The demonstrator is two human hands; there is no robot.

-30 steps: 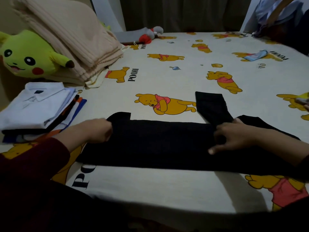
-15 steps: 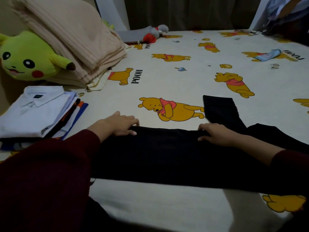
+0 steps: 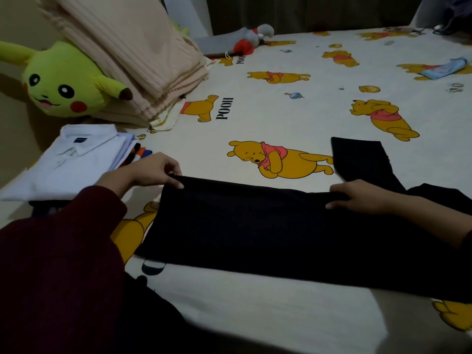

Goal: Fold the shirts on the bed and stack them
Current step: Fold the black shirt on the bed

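A black shirt [image 3: 268,226] lies across the bed [image 3: 255,315] as a long folded band, with one sleeve sticking out toward the back right. My left hand [image 3: 155,169] pinches the shirt's far left corner between thumb and fingers. My right hand [image 3: 357,195] grips the far edge near the sleeve, fingers curled over the cloth. At the left edge sits a stack of folded shirts [image 3: 74,162] with a white collared one on top.
A yellow plush toy [image 3: 63,90] and a pile of folded beige blankets [image 3: 132,54] fill the back left. A grey and red soft toy [image 3: 245,39] lies at the far edge. A small blue cloth [image 3: 444,70] is at the far right.
Both hands have moved from resting on the shirt's far edge to gripping it. The left end has been drawn inward, so the shirt's left corner now lies further right.
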